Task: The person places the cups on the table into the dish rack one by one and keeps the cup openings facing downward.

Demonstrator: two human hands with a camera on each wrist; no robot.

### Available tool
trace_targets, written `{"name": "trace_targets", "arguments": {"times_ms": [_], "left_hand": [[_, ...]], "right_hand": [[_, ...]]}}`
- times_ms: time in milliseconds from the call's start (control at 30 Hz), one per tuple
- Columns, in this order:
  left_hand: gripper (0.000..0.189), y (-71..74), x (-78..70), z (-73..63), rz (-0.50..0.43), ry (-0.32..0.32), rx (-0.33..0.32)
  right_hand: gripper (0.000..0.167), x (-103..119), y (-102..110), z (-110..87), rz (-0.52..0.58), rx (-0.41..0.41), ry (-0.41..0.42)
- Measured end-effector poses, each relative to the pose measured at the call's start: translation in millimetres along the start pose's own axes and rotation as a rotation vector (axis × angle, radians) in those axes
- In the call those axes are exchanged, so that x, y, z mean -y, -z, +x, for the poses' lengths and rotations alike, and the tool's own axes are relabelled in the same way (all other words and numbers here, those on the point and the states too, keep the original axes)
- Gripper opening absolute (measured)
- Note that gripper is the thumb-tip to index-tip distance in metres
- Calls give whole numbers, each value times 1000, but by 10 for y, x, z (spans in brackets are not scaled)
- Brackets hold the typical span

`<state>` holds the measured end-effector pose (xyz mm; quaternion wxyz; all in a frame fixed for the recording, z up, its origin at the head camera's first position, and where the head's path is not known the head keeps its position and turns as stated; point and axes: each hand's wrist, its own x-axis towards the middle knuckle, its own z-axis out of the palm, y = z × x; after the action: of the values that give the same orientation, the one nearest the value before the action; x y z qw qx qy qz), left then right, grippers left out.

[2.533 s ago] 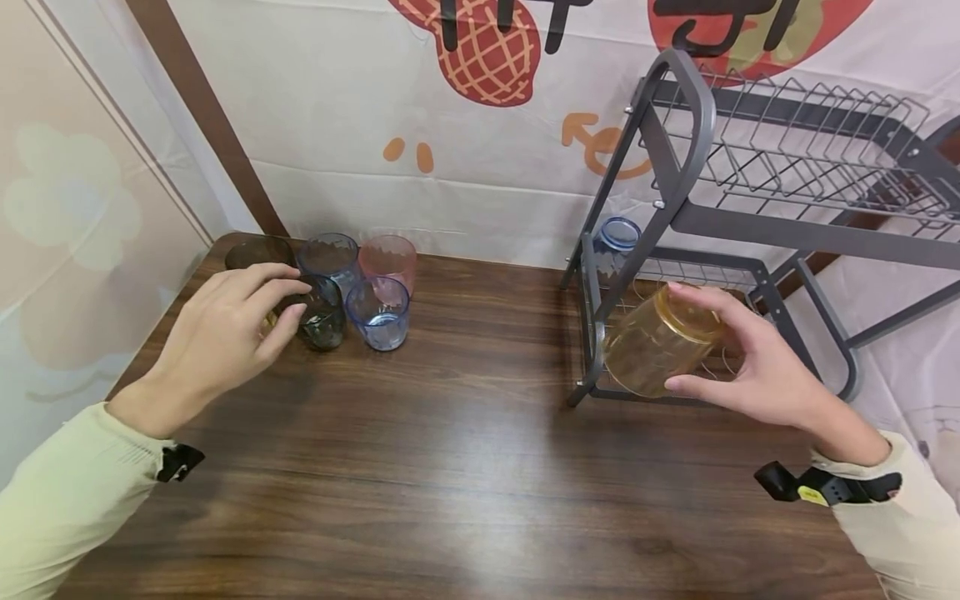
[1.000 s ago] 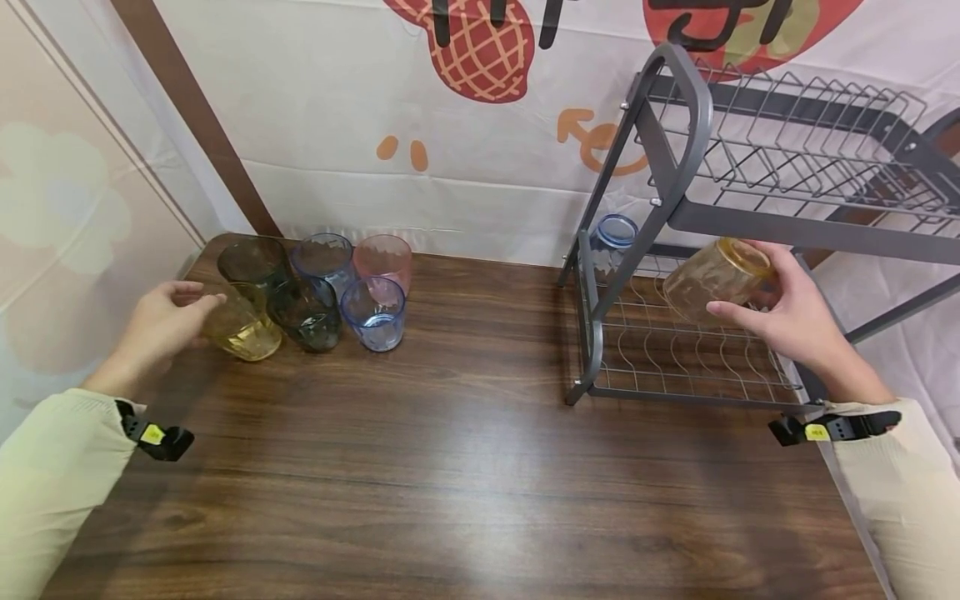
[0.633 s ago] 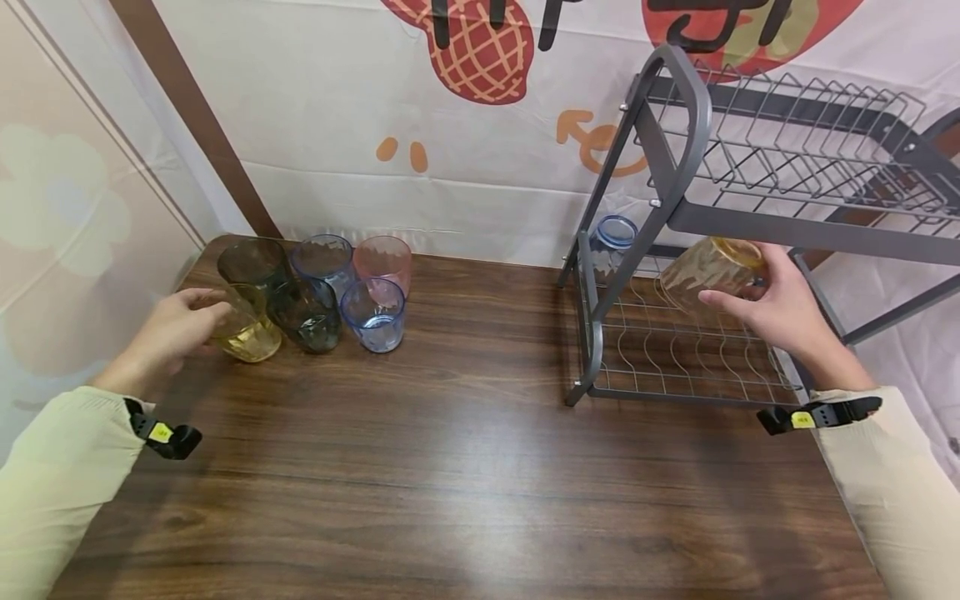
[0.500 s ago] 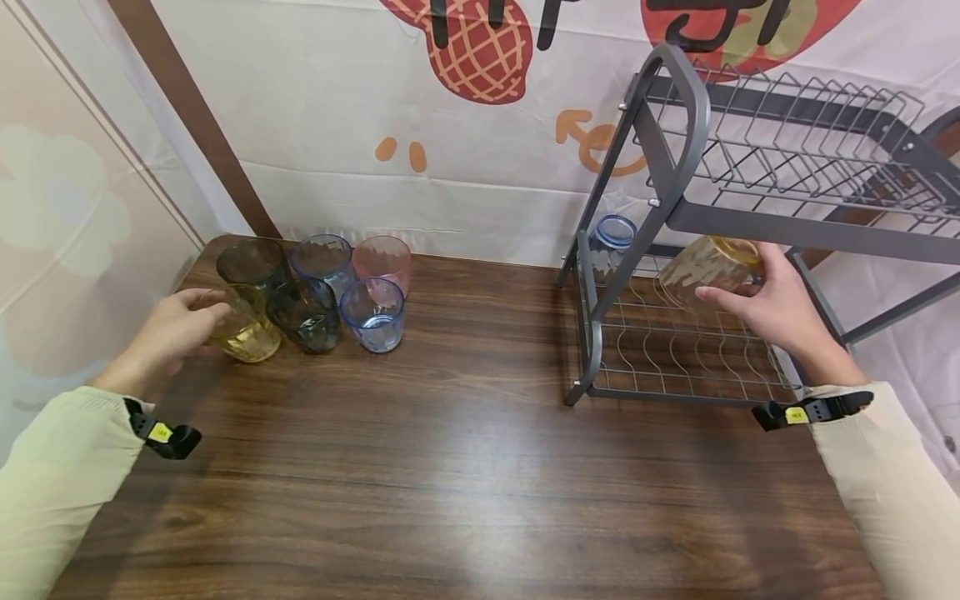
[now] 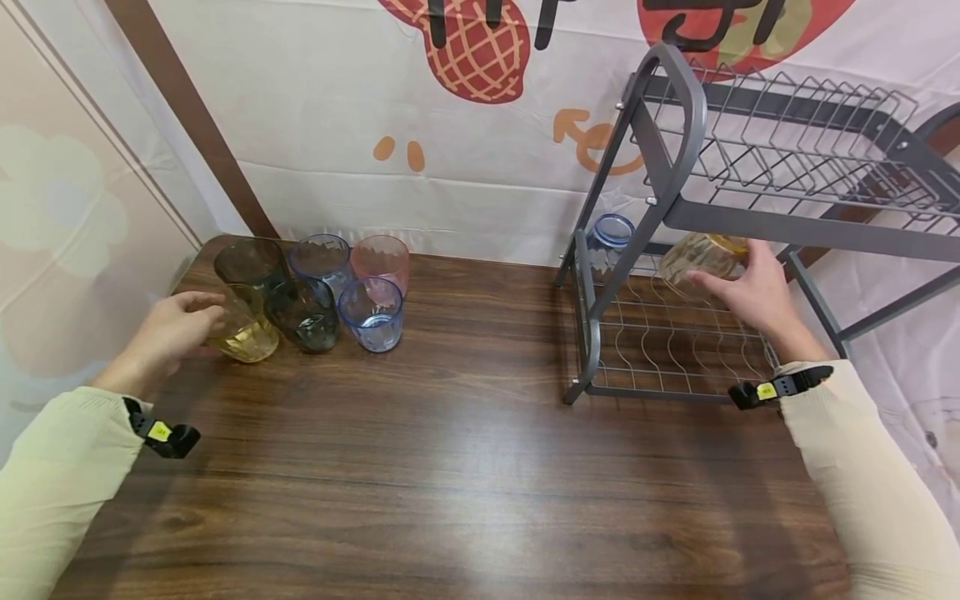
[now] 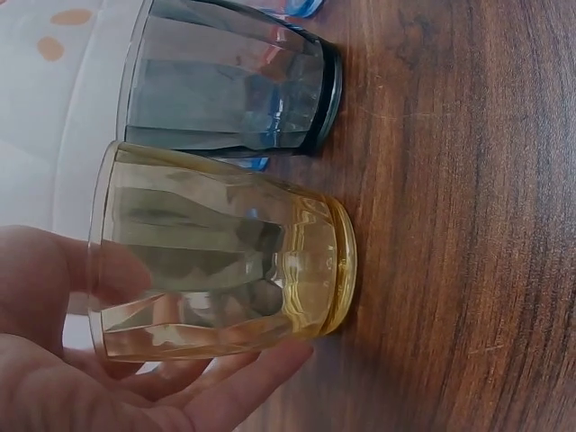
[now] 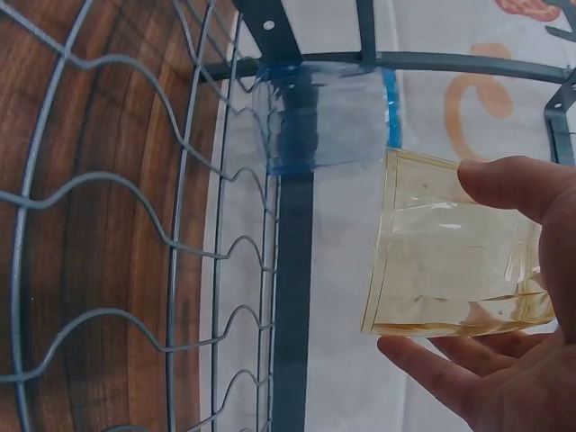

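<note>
My left hand point(image 5: 174, 332) holds a clear yellow cup point(image 5: 253, 340) that stands upright on the table, thumb and fingers around its side near the rim. In the left wrist view, a dark grey-blue cup point(image 6: 225, 85) stands right beside this yellow cup point(image 6: 225, 261). My right hand point(image 5: 765, 292) grips a second yellow cup point(image 5: 699, 262), turned upside down and tilted, inside the lower tier of the dish rack point(image 5: 667, 208). In the right wrist view that cup point(image 7: 459, 243) is above the wire shelf point(image 7: 180, 243), apart from it.
An upside-down blue cup point(image 5: 611, 236) sits in the rack's far left corner. Dark cups point(image 5: 303, 317), blue cups point(image 5: 372, 315) and a pink cup point(image 5: 384, 260) cluster at the table's back left. The rack's upper tier point(image 5: 802, 150) overhangs the right hand.
The right hand has carried its yellow cup from the rack's front back into the lower tier. My left hand has gone from above the dark cups down to the yellow cup.
</note>
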<state>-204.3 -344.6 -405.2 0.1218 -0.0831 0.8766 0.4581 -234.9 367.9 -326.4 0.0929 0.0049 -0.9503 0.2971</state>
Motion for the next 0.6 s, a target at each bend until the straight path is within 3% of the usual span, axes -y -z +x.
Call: {"name": "trace_targets", "arguments": {"times_ms": [200, 600], "left_hand": [[61, -10, 47, 10, -29, -9, 16], [63, -28, 64, 34, -56, 4, 59]], "right_hand": [[72, -43, -84, 116, 39, -7, 36], [75, -218, -283, 323, 119, -39, 62]]}}
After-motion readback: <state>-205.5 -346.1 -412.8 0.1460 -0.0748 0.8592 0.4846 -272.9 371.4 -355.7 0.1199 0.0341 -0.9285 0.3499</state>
